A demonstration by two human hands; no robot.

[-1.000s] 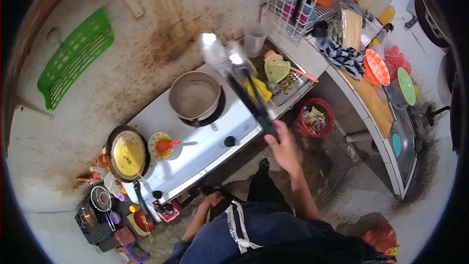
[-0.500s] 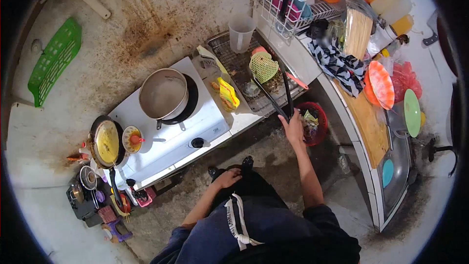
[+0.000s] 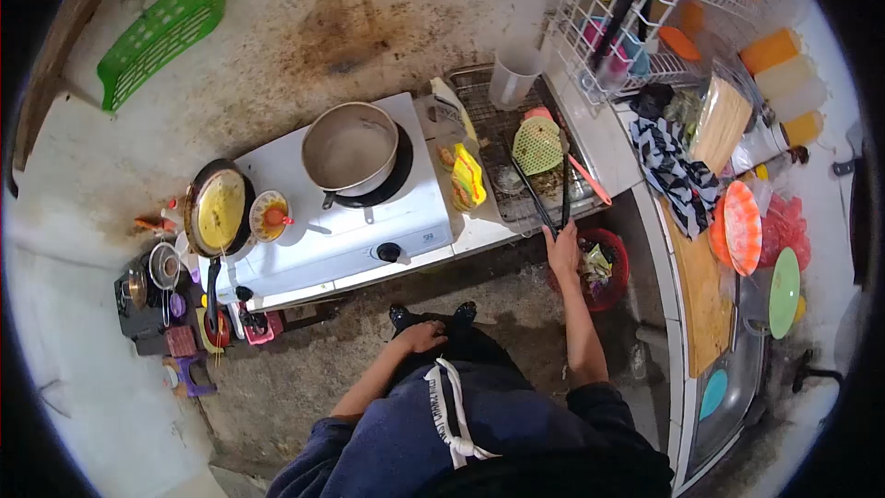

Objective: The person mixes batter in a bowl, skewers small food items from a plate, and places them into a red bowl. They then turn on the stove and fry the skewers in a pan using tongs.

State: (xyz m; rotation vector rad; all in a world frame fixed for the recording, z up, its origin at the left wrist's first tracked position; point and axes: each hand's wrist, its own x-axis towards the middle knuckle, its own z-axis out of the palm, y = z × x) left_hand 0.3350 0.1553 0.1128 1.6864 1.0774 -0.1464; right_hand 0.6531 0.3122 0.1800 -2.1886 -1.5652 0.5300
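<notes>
My right hand (image 3: 562, 252) is closed on the handle end of black tongs (image 3: 539, 203). The tongs' arms are spread, their tips at a pale green perforated piece (image 3: 536, 146) lying on the wire rack tray (image 3: 481, 94). Beside it on the tray are a long orange-red handle (image 3: 590, 181) and a clear plastic jug (image 3: 513, 78). Below my right hand is a red basket (image 3: 621, 282) with scraps inside. My left hand (image 3: 422, 337) rests on my dark trousers, holding nothing, fingers lying flat.
On the white stove (image 3: 304, 249) stand a pot (image 3: 350, 146), a frying pan (image 3: 221, 207) with yellow contents and a small patterned bowl (image 3: 270, 216). A yellow packet (image 3: 467, 178) lies between stove and tray. Right, a wooden board (image 3: 697, 304) adjoins the sink (image 3: 728, 406).
The view has shifted, so stove and tray sit further right in the picture. The tongs stay spread at the perforated piece in my right hand. My left hand stays on my trousers.
</notes>
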